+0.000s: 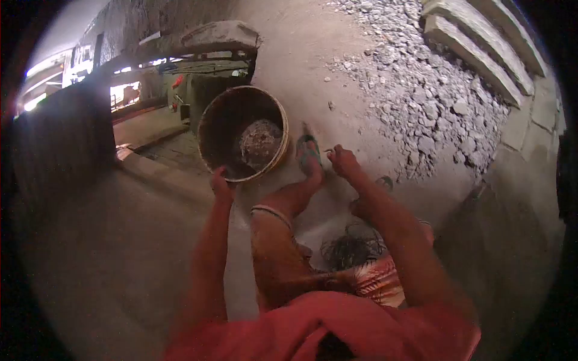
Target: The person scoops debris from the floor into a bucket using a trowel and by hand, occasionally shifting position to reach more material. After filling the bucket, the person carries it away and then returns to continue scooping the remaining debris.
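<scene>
A large round basket (208, 123) with a pale rim is tipped so that its mouth faces me. A rough greyish-brown lump (260, 144) lies inside it. My left hand (223, 185) is at the near rim, fingers closed around the edge. To the right of the basket, my right hand (343, 162) is closed in front of my knee. A thin short piece seems to stick out from its fingers, too small to name. Between the basket and that hand stands my foot in a green sandal (303, 157).
Broken grey stones (427, 102) spread over the floor at the right, beside long pale blocks (469, 51). A tangle of dark wire or strands (352, 246) lies between my legs. At the left are a dark panel (66, 132) and an opening to a lower area (156, 126).
</scene>
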Tool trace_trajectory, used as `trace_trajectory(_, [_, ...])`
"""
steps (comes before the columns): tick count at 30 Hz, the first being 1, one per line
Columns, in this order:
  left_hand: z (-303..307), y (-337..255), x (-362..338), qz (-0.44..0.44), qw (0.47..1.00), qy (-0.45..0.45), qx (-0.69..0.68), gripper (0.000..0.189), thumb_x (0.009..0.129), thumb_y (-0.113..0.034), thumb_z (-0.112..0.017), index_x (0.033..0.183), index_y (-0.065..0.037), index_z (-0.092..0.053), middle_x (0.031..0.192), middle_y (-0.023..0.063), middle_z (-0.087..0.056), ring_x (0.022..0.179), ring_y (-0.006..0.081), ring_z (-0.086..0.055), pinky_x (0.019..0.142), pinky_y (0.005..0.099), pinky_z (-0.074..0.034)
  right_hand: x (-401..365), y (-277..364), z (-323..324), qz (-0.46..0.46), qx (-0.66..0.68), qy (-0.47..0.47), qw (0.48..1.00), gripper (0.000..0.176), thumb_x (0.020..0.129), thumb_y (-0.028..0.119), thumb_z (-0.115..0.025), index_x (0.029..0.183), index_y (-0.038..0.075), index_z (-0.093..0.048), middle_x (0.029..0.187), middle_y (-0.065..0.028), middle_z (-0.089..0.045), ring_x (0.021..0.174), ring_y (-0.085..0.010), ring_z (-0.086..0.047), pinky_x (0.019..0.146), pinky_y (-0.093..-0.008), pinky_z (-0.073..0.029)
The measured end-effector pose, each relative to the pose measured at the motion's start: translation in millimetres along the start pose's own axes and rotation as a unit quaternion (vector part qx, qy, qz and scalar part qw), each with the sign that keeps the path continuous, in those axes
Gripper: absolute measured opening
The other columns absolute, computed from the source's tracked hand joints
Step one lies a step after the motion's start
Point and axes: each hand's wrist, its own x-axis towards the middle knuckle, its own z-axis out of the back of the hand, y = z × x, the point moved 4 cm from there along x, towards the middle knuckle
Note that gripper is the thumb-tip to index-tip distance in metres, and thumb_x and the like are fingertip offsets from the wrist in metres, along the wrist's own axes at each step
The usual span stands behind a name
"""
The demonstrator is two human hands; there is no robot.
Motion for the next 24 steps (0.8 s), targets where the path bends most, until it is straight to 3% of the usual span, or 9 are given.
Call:
trace_trajectory(2, [-11.9, 18.1, 7.7, 0.014, 0.993, 0.05, -0.109, 0.034, 0.084, -0.028, -0.056, 0.11, -0.005, -0.058, 0.105, 0.0074, -0.06, 0.096, 0.0252, -0.059, 0.084, 0.0403, -0.049, 47.2, -21.1, -39.8, 0.226, -0.071, -0.028, 0.971, 0.033, 0.089, 0.029, -0.056, 0.099, -0.003, -0.05, 0.072, -0.0251, -0.06, 0.072, -0.045, -0.059, 0.061, -0.0521, -0.046])
trace_trajectory(5, [-23.5, 6.3, 5.8, -0.052, 0.99, 0.057, -0.121, 0.035, 0.089, -0.028, -0.052, 0.114, -0.005, -0.056, 0.115, 0.0111, -0.057, 0.104, 0.0263, -0.055, 0.091, 0.0443, -0.046, 114.5, -38.6, -53.2, 0.249, -0.157, 0.002, 0.956, 0.036, 0.091, 0.031, -0.052, 0.099, -0.004, -0.05, 0.075, -0.0245, -0.06, 0.073, -0.045, -0.059, 0.063, -0.0528, -0.046])
trace_trajectory(7, [-10.3, 14.4, 21.7, -0.082, 0.985, 0.067, -0.138, 0.035, 0.09, -0.028, -0.05, 0.115, -0.004, -0.055, 0.115, 0.0106, -0.057, 0.104, 0.0261, -0.055, 0.09, 0.0427, -0.046, 155.1, -37.7, -17.8, 0.186, -0.155, 0.036, 0.97, 0.037, 0.091, 0.034, -0.046, 0.098, -0.002, -0.053, 0.082, -0.0274, -0.062, 0.08, -0.0454, -0.06, 0.073, -0.0534, -0.047])
trace_trajectory(9, [-11.0, 24.1, 34.3, -0.112, 0.977, 0.081, -0.162, 0.035, 0.091, -0.027, -0.047, 0.116, -0.004, -0.054, 0.114, 0.01, -0.057, 0.104, 0.0259, -0.055, 0.09, 0.041, -0.046, 179.3, -33.9, 40.5, 0.091, -0.149, -0.049, 0.983, 0.041, 0.092, 0.037, -0.047, 0.102, -0.002, -0.054, 0.085, -0.0276, -0.062, 0.082, -0.0458, -0.059, 0.072, -0.0535, -0.047])
trace_trajectory(11, [-22.5, 15.6, 27.0, -0.314, 0.929, 0.17, -0.102, 0.036, 0.092, -0.025, -0.044, 0.119, -0.001, -0.051, 0.118, 0.0109, -0.056, 0.106, 0.0266, -0.054, 0.092, 0.0415, -0.045, 209.0, -68.8, 97.3, 0.097, -0.149, -0.142, 0.974, 0.042, 0.092, 0.038, -0.044, 0.101, -0.001, -0.057, 0.089, -0.0293, -0.061, 0.086, -0.0463, -0.058, 0.077, -0.0526, -0.046])
trace_trajectory(15, [-45.7, -4.0, 30.1, -0.184, 0.908, 0.25, -0.281, 0.044, 0.087, -0.027, -0.052, 0.122, 0.0, -0.051, 0.118, 0.0134, -0.057, 0.104, 0.0286, -0.057, 0.087, 0.0429, -0.049, 202.3, -145.8, 213.4, 0.097, -0.226, -0.279, 0.928, 0.041, 0.093, 0.035, -0.045, 0.096, -0.003, -0.059, 0.091, -0.0285, -0.061, 0.088, -0.0447, -0.058, 0.078, -0.051, -0.046])
trace_trajectory(17, [-56.3, -20.0, 15.9, -0.134, 0.948, 0.081, -0.277, 0.04, 0.09, -0.02, -0.044, 0.123, 0.002, -0.048, 0.123, 0.0139, -0.054, 0.109, 0.0266, -0.054, 0.094, 0.0412, -0.044, 201.8, -199.5, 259.7, 0.127, -0.352, -0.291, 0.881, 0.038, 0.093, 0.032, -0.043, 0.092, -0.003, -0.059, 0.093, -0.0266, -0.061, 0.086, -0.0456, -0.058, 0.077, -0.0513, -0.046])
trace_trajectory(21, [-55.0, -25.5, 25.3, -0.27, 0.907, 0.144, -0.288, 0.042, 0.088, -0.016, -0.047, 0.126, 0.002, -0.047, 0.12, 0.014, -0.056, 0.107, 0.0258, -0.055, 0.092, 0.0403, -0.045, 188.3, -194.1, 281.7, 0.057, -0.33, -0.336, 0.88, 0.036, 0.095, 0.028, -0.041, 0.092, -0.002, -0.06, 0.089, -0.0244, -0.061, 0.084, -0.0423, -0.059, 0.076, -0.0505, -0.046])
trace_trajectory(24, [-39.7, -11.7, 55.4, -0.346, 0.886, 0.165, -0.26, 0.046, 0.085, -0.014, -0.049, 0.129, 0.0, -0.046, 0.119, 0.013, -0.055, 0.106, 0.0254, -0.056, 0.092, 0.0396, -0.045, 203.0, -110.8, 207.9, 0.22, -0.317, -0.342, 0.856, 0.028, 0.092, 0.021, -0.044, 0.087, -0.003, -0.058, 0.084, -0.0224, -0.059, 0.076, -0.0411, -0.057, 0.067, -0.0512, -0.045])
